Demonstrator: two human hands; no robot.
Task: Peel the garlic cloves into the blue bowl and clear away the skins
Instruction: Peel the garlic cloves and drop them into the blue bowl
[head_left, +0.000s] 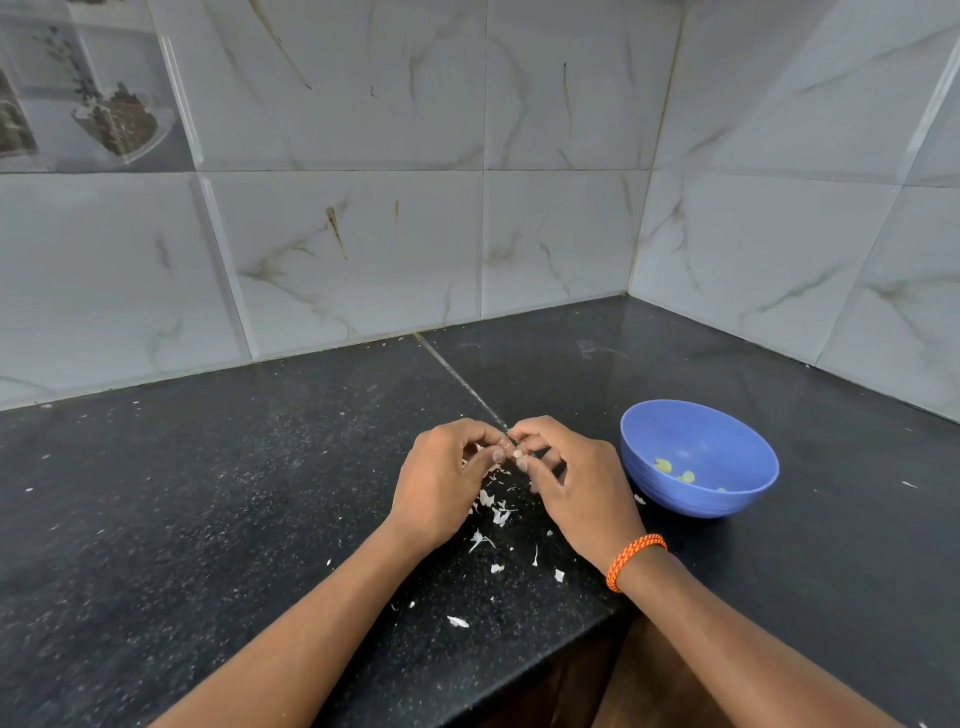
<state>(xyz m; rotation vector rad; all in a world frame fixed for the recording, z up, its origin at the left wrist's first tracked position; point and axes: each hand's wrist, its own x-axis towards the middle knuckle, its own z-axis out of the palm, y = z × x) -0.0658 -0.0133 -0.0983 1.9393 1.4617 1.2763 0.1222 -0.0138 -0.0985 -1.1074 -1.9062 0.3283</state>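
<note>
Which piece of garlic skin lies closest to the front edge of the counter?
The white flake alone between the forearms; the other skins lie farther back, under the hands.

A pale garlic clove (517, 454) is pinched above scattered skins (496, 512), left of the blue bowl (698, 457).

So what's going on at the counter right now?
A person is peeling garlic. Both hands, the left hand and the right hand, pinch a small garlic clove between their fingertips above the black counter. White skins lie scattered on the counter under and in front of the hands. The blue bowl stands to the right, apart from the hands, with a few peeled cloves inside. The skins are not yet cleared.
</note>
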